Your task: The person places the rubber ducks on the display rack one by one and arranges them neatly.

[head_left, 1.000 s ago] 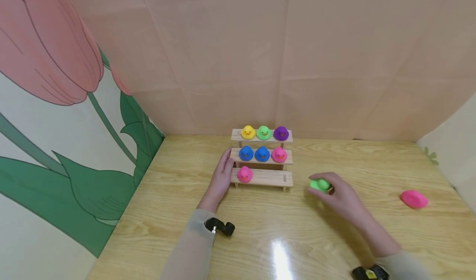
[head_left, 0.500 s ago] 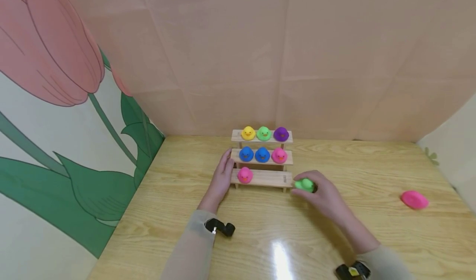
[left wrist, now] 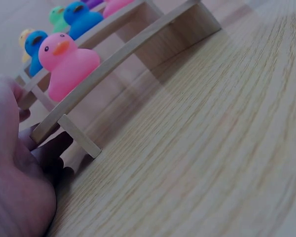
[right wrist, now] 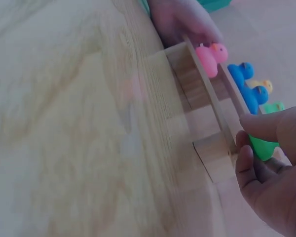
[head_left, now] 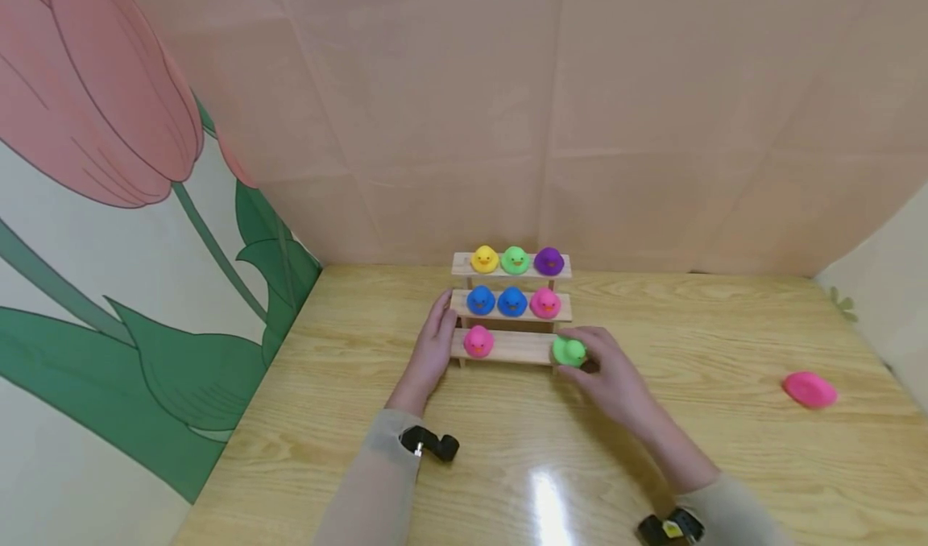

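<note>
A small wooden three-step rack stands on the table. My right hand pinches a green rubber duck between thumb and fingers at the right end of the lowest step; the duck's beak points right. Whether its base touches the wood I cannot tell. At the rack's left end my left hand rests against the side, its fingers extended along the steps' ends. A pink duck sits at the left of the lowest step. On the middle step are two blue ducks and a pink duck.
The top step bears a yellow duck, a green duck and a purple duck. Far to the right, another pink duck lies on the wooden table. A beige cloth hangs behind the table.
My right hand has carried the green duck leftward from the bare table to the right end of the lowest step. My left hand and the rack have stayed in place.
</note>
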Available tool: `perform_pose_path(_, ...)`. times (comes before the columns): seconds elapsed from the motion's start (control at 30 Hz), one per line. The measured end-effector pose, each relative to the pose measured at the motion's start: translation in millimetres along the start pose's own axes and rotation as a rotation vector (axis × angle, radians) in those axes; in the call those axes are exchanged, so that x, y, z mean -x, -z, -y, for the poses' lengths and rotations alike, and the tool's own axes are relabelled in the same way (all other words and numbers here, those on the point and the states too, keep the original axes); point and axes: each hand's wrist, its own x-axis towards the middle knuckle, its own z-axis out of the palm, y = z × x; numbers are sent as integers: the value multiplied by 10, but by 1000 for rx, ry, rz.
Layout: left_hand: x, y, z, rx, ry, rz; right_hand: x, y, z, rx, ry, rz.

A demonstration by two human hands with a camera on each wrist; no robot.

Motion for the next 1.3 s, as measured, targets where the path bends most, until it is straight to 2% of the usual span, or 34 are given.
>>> perform_pose_path(0.33,5,-2,-14,6,6,-4,-37,-100,115,4,-8,25)
perform_pose_path(0.53,-5,-1,-9,2,5,-8,-74,-207,191,55,-27,44)
perform_pose_path(0.93,-9,2,2,5,25,-10,-212,-479,340,185,3,-5)
perform_pose_path(1.3,2,-7,-20,0,39,-1,-308,-647,340,262,19,-32)
